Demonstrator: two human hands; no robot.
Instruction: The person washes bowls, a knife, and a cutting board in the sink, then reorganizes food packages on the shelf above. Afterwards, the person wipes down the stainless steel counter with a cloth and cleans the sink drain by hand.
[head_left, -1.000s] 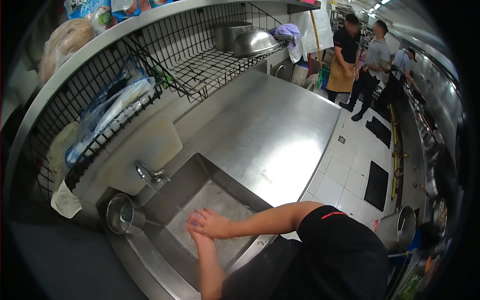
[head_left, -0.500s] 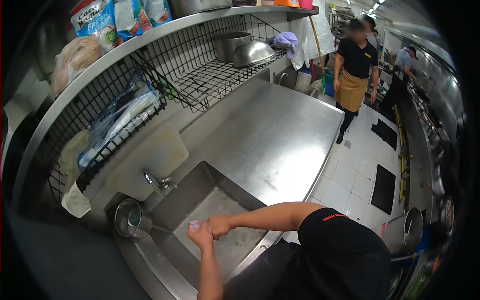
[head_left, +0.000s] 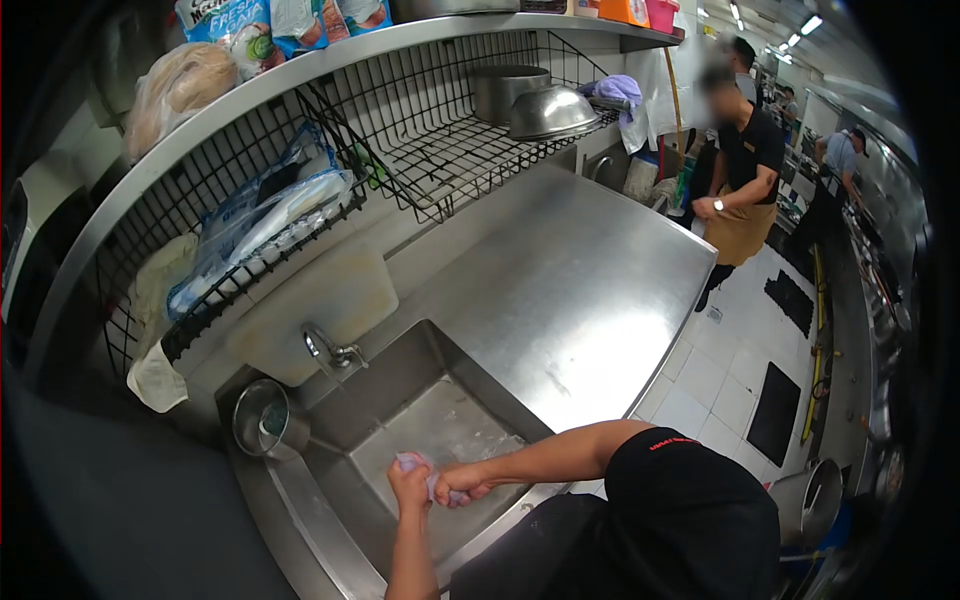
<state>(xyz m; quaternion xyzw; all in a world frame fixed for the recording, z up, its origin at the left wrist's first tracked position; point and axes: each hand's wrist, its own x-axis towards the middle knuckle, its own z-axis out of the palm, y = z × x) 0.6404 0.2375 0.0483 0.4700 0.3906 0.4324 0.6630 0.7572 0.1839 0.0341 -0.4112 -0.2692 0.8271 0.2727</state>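
Observation:
Over the steel sink (head_left: 325,500), my left hand (head_left: 408,486) and my right hand (head_left: 463,481) are both closed around a bunched, pale purple cloth (head_left: 412,461). The hands are side by side, and folds of the cloth show above the left fist, between the fists and below the right one. Most of it is hidden inside my fingers. A chrome faucet (head_left: 330,346) stands at the sink's far left edge, apart from my hands. Beside it is a steel pot (head_left: 290,432) with a greenish thing inside that I cannot make out.
A steel counter (head_left: 540,270) adjoins the sink. A white cutting board (head_left: 310,310) leans on the wall. Above, a wire rack (head_left: 430,160) holds a pot (head_left: 505,93), an upturned metal bowl (head_left: 552,112) and plastic packages (head_left: 265,225). A person (head_left: 745,165) in an apron stands beyond the counter.
My hands have moved slightly apart and more of the purple cloth shows between them. The view has shifted a little. The person beyond the counter has turned and brought their hands together.

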